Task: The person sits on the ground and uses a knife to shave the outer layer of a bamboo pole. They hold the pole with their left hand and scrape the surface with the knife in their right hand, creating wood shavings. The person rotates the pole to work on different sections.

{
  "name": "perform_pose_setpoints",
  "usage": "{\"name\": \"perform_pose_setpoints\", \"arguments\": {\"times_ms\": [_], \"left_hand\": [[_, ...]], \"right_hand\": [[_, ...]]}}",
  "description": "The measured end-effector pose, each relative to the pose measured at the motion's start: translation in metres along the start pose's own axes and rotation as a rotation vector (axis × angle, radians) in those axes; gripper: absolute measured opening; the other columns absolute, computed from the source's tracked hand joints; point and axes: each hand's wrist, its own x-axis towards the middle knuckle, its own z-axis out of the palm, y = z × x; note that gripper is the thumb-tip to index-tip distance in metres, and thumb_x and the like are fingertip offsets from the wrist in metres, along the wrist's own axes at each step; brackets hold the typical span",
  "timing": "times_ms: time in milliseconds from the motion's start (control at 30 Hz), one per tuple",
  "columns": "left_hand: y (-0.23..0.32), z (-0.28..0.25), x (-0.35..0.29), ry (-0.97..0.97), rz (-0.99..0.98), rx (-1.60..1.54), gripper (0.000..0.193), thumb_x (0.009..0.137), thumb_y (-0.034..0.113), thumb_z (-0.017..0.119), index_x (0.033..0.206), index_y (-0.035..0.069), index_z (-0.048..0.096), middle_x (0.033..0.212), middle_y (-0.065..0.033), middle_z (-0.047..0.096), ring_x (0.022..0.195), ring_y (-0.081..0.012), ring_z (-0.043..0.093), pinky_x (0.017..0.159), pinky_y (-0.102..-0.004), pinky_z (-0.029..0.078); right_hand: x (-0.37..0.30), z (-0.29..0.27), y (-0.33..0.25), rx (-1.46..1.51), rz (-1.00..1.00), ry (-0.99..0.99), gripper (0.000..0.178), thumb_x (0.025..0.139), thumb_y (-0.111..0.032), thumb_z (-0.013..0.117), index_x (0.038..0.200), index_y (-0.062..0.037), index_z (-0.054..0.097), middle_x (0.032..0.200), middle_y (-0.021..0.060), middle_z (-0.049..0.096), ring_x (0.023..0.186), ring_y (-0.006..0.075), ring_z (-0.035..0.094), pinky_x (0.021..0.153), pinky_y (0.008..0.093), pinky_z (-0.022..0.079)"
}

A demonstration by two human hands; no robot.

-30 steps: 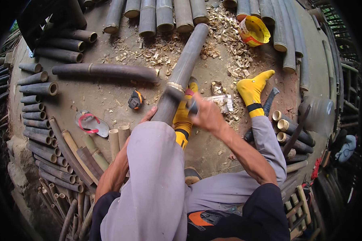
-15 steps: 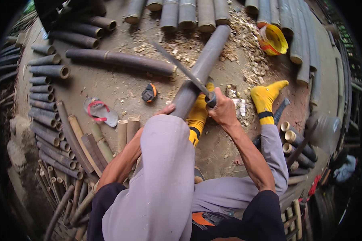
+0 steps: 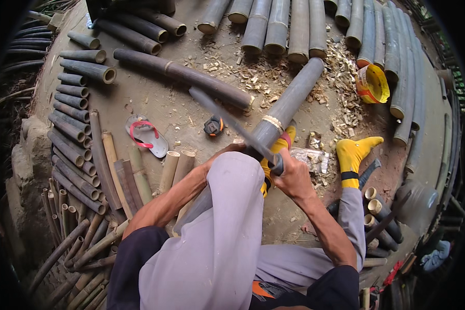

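Observation:
A thick grey-brown bamboo pole (image 3: 297, 95) slants from the far row of bamboo toward my raised knee. Round it runs a pale, freshly bared band (image 3: 272, 122) at a node. My left hand (image 3: 222, 156) grips the pole beside the knee, its fingers partly hidden by pole and knee. In my right hand (image 3: 293, 178) is the dark handle of a machete (image 3: 225, 119). Its long blade, slightly blurred, lies across the pole on my side of the pale band, tip pointing far left. My yellow-socked foot (image 3: 284, 142) is beside the pole, under a red strap.
Bamboo lengths line the far side (image 3: 276, 28) and the left (image 3: 70, 132). Wood chips (image 3: 349, 111) litter the ground. Nearby are a loose pole (image 3: 183, 75), a sandal (image 3: 147, 135), a black-orange tape measure (image 3: 213, 125), a yellow bucket (image 3: 372, 84) and my other foot (image 3: 354, 155).
The machete blade has moved along the pole toward me, and the pale band now shows. My view has shifted, so the surroundings sit farther right and lower. Both hands keep their grips.

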Motion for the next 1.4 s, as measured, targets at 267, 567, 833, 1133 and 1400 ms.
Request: {"name": "perform_pose_setpoints", "arguments": {"times_ms": [267, 567, 833, 1133, 1400], "left_hand": [[-0.005, -0.025, 0.003, -0.139, -0.207, -0.191, 0.032, 0.090, 0.025, 0.056, 0.115, 0.005, 0.057, 0.102, -0.0119, 0.065, 0.094, -0.0239, 0.064, 0.080, -0.0341, 0.052], [-0.028, 0.001, 0.026, 0.198, 0.247, 0.447, 0.031, 0.090, 0.024, 0.055, 0.115, 0.005, 0.057, 0.102, -0.0127, 0.065, 0.094, -0.0252, 0.063, 0.081, -0.0347, 0.051], [-0.047, 0.023, 0.075, 0.409, 0.578, 1.014, 0.031, 0.089, 0.023, 0.054, 0.114, 0.005, 0.057, 0.102, -0.0134, 0.065, 0.095, -0.0264, 0.063, 0.081, -0.0352, 0.050], [-0.055, 0.033, 0.089, 0.478, 0.677, 1.130, 0.030, 0.089, 0.022, 0.053, 0.114, 0.006, 0.057, 0.102, -0.0143, 0.065, 0.095, -0.0278, 0.062, 0.081, -0.0358, 0.049], [-0.057, 0.039, 0.098, 0.475, 0.702, 1.156, 0.029, 0.089, 0.021, 0.053, 0.113, 0.006, 0.057, 0.102, -0.0150, 0.064, 0.096, -0.0290, 0.062, 0.082, -0.0364, 0.048]], "right_hand": [[0.003, -0.009, 0.005, 0.161, 0.234, -0.012, 0.028, 0.067, -0.004, 0.066, 0.090, -0.0047, 0.049, 0.069, 0.0193, 0.061, 0.066, 0.0392, 0.063, 0.059, 0.0450, 0.050], [0.011, -0.008, 0.013, 0.063, 0.142, 0.017, 0.025, 0.070, -0.003, 0.063, 0.089, -0.0049, 0.047, 0.067, 0.0209, 0.062, 0.060, 0.0391, 0.064, 0.055, 0.0473, 0.053], [0.016, -0.003, 0.018, 0.101, 0.265, 0.021, 0.024, 0.070, 0.001, 0.059, 0.091, -0.0042, 0.048, 0.063, 0.0190, 0.061, 0.056, 0.0347, 0.064, 0.051, 0.0444, 0.053], [0.014, -0.007, 0.004, 0.065, 0.274, 0.023, 0.023, 0.071, -0.006, 0.063, 0.088, -0.0056, 0.048, 0.066, 0.0193, 0.061, 0.061, 0.0380, 0.063, 0.053, 0.0467, 0.051], [0.032, -0.015, 0.050, 0.045, 0.412, 0.137, 0.024, 0.071, -0.006, 0.066, 0.088, -0.0021, 0.050, 0.067, 0.0191, 0.062, 0.065, 0.0375, 0.064, 0.058, 0.0437, 0.052]]}}
